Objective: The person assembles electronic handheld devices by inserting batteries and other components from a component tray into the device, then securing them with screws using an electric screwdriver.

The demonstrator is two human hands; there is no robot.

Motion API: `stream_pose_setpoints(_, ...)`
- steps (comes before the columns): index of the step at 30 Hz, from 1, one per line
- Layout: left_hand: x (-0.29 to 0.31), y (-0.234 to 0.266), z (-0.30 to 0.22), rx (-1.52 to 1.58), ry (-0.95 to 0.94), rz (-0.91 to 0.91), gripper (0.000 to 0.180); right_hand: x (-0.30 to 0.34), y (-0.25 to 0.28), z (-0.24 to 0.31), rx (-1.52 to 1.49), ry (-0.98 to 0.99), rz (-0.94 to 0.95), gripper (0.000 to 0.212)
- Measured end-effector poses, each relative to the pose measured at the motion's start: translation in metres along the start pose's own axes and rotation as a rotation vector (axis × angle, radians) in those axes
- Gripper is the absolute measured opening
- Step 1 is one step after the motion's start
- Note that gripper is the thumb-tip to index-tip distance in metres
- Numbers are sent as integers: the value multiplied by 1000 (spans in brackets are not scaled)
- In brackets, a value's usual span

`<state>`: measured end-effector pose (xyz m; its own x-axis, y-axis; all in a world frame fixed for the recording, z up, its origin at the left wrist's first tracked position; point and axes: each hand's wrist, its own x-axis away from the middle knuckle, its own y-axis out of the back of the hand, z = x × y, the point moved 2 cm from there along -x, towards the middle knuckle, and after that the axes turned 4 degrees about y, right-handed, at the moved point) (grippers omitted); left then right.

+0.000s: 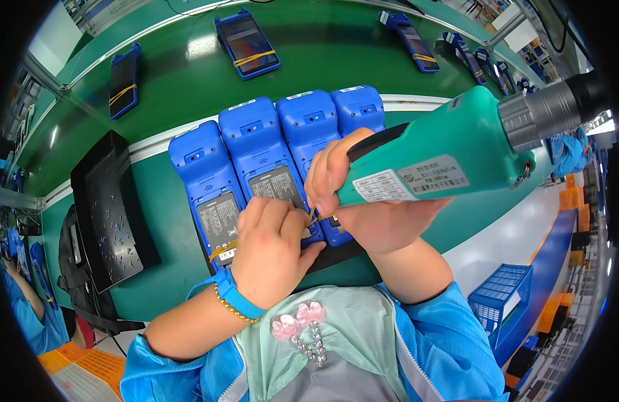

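Note:
Several blue handheld terminals lie face down side by side, with dark labelled batteries showing. My left hand (272,244) is curled over the lower end of the second terminal (252,130) from the left, gripping it. In my right hand (363,201) is a green electric screwdriver (423,157), its grey collar pointing up and right. A yellow rubber band (314,217) shows between the fingers of both hands, by the lower end of the third terminal (308,120). Another yellow band wraps the bottom of the leftmost terminal (201,157). The right fingertips are partly hidden.
Left of the terminals stands a black tray (115,221) with small screws, beside a black bag (78,268). On the green belt beyond lie banded terminals, among them one screen up (248,43). A blue basket (500,295) stands at right. Another person's arm (24,288) shows at far left.

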<state>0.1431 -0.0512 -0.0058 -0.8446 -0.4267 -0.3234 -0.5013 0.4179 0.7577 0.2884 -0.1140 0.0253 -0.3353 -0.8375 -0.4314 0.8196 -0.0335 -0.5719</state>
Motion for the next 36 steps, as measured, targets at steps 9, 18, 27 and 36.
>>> stream_pose_setpoints(9,7,0,1,-25,-48,-28,40,1,1,-8,4,85,-4,103)
stream_pose_setpoints(18,6,0,1,-25,-86,-87,42,0,0,-11,44,80,-22,102)
stream_pose_setpoints(27,12,2,4,-56,-98,-99,41,-4,-7,-12,288,-1,238,23)
stream_pose_setpoints(36,16,2,5,-70,-109,-72,38,-6,-11,-5,231,99,58,93)
